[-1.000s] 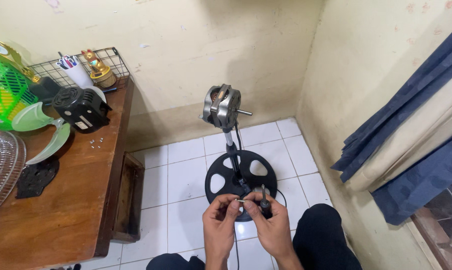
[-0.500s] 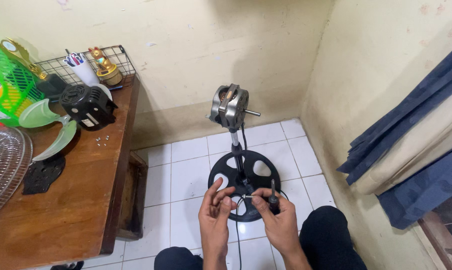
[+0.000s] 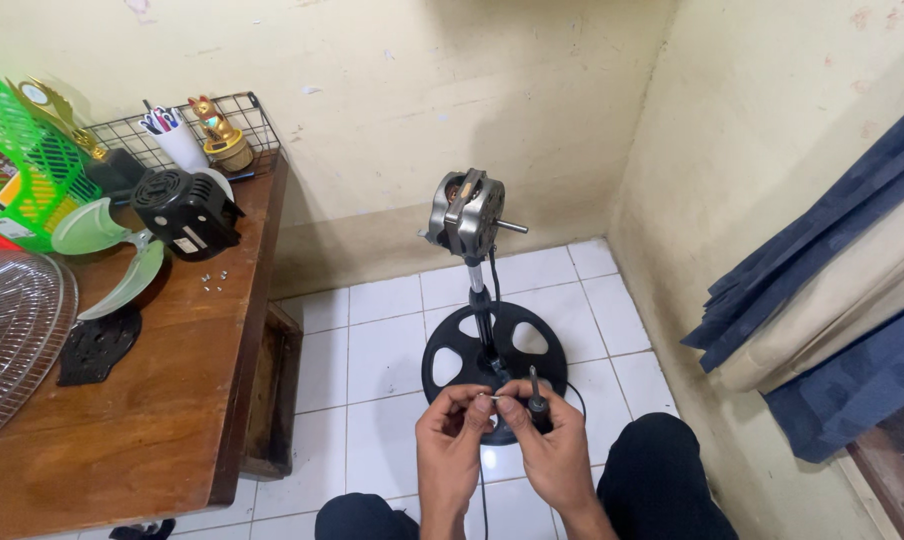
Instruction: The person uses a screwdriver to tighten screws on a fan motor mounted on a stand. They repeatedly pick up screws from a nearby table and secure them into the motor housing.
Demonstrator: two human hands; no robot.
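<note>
My left hand (image 3: 450, 440) and my right hand (image 3: 546, 448) meet low in the view, pinching a small pale wire end (image 3: 492, 398) between their fingertips. My right hand also grips a dark-handled screwdriver (image 3: 535, 396) with its tip pointing up. Just beyond the hands stands a stripped fan: a bare metal motor (image 3: 466, 213) on a pole (image 3: 482, 305) rising from a round black base (image 3: 495, 360). A black cable runs down from the motor toward my hands.
A brown wooden table (image 3: 152, 400) fills the left, carrying a black motor cover (image 3: 187, 212), green fan blades (image 3: 122, 270), a wire fan guard (image 3: 7, 340), several small screws (image 3: 212, 281), a green basket and a wire rack. White tiled floor; blue curtain (image 3: 832, 300) at right.
The view has shifted slightly, so the fan sits a little higher and more central. My hands stay together at the wire, with the fingertips drawn closer.
</note>
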